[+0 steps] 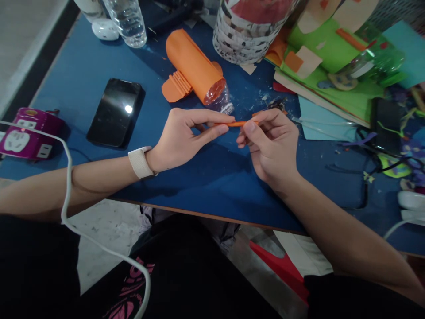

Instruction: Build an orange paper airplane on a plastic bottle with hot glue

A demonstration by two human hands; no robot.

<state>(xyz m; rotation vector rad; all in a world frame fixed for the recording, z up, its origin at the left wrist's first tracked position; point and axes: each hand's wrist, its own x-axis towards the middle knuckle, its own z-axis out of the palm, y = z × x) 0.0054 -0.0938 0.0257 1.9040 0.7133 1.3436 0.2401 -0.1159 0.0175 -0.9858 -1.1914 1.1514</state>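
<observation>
A thin orange paper strip (236,124) is stretched between my two hands above the blue table (206,177). My left hand (186,137), with a pale watch strap on the wrist, pinches its left end between thumb and fingers. My right hand (270,144) pinches the right end, fingers curled in. Just beyond the hands lies a plastic bottle wrapped in orange paper (195,68), with a pleated orange paper piece (175,86) beside it.
A black phone (115,111) lies at the left, a purple power strip (28,133) with a white cable (68,177) further left. A clear water bottle (128,20), a woven paper basket (245,31), coloured paper sheets (328,66) and a green bottle (375,60) crowd the back.
</observation>
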